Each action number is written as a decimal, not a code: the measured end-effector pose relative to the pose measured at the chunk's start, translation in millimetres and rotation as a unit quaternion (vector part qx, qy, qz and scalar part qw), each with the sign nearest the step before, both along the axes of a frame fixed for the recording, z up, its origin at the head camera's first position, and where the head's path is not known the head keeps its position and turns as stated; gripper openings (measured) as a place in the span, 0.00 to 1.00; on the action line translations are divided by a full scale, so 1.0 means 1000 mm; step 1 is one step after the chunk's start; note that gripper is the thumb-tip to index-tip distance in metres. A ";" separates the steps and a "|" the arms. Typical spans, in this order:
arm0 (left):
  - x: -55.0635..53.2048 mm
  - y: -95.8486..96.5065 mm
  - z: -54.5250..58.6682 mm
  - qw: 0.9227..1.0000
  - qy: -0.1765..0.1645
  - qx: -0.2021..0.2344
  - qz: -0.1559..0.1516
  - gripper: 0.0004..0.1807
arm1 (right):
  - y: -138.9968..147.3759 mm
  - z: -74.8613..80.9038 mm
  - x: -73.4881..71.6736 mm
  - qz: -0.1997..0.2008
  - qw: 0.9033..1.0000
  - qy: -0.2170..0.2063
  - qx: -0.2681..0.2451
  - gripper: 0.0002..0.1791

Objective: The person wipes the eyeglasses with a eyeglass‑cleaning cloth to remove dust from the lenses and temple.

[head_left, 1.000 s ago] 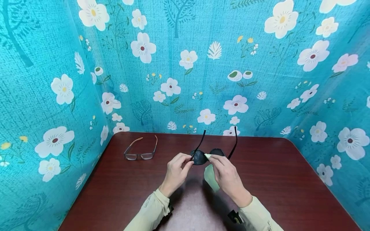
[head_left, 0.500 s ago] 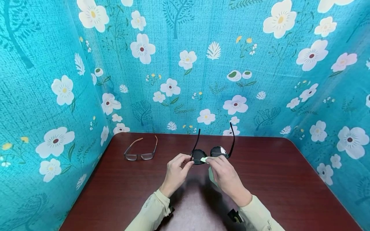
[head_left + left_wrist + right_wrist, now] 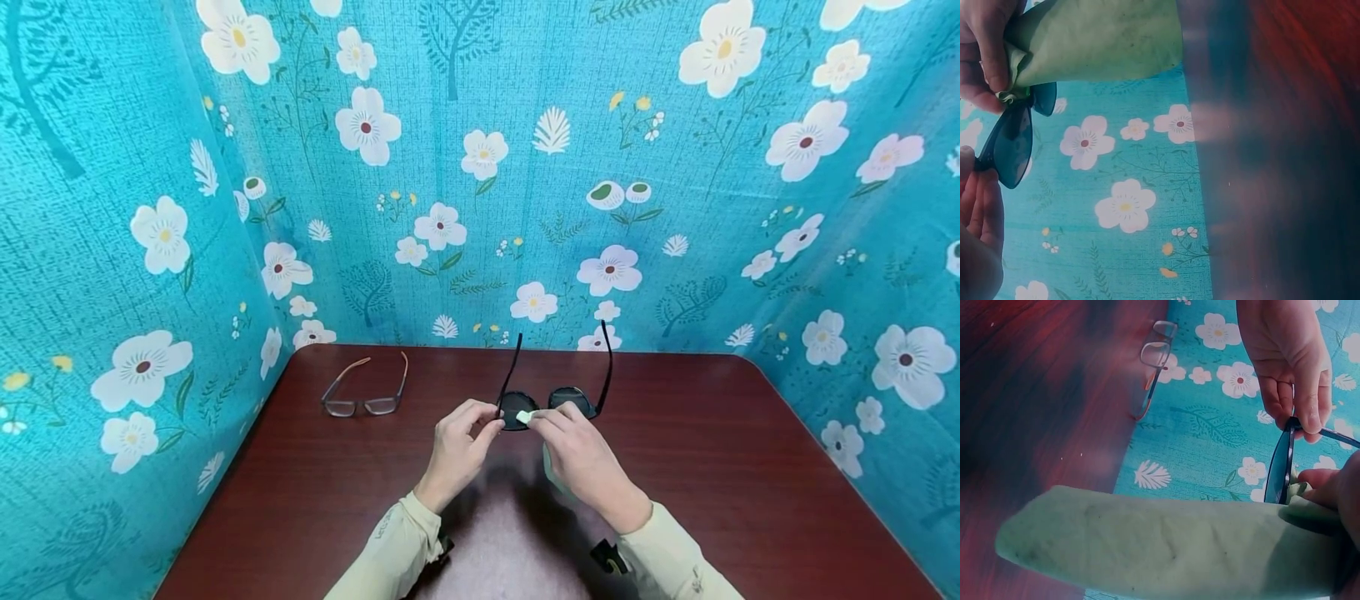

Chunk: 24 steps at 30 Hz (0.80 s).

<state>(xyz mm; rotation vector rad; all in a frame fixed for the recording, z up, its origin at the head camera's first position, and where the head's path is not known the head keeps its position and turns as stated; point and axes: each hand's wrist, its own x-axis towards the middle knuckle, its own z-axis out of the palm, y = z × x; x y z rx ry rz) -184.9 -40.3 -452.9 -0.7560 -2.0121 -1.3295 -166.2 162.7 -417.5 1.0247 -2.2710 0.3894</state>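
Black sunglasses [image 3: 567,398] are held up over the table, temples pointing away toward the curtain. My left hand [image 3: 459,446] pinches their left corner, near the hinge, between thumb and fingers. A pale green cleaning cloth [image 3: 1147,544] hangs from my right hand [image 3: 588,462], which pinches a bunched end of it. That bunched tip [image 3: 524,417] lies against the left lens [image 3: 1013,147], on the side facing me. In the head view the right hand hides most of the cloth and the lower edge of the right lens.
Eyeglasses [image 3: 362,407] with dark frames and orange-brown temple ends rest at the back left of the reddish-brown table [image 3: 300,508]. A turquoise floral curtain [image 3: 480,183] surrounds the table at the back and both sides.
My right hand has moved slightly left, taking the cloth tip from near the bridge onto the left lens. The sunglasses have tilted a little; the left hand keeps its grip.
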 end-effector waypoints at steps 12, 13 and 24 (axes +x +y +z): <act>0.001 0.001 0.000 1.000 0.019 -0.011 -0.016 0.05 | 0.000 -0.002 0.001 -0.002 1.000 -0.015 -0.019 0.12; 0.001 0.001 -0.001 1.000 0.022 -0.012 -0.018 0.05 | 0.000 -0.001 0.001 -0.003 1.000 -0.013 -0.023 0.12; -0.001 0.003 -0.003 0.998 0.049 -0.026 -0.031 0.07 | -0.004 -0.003 -0.002 -0.006 0.998 0.021 -0.053 0.10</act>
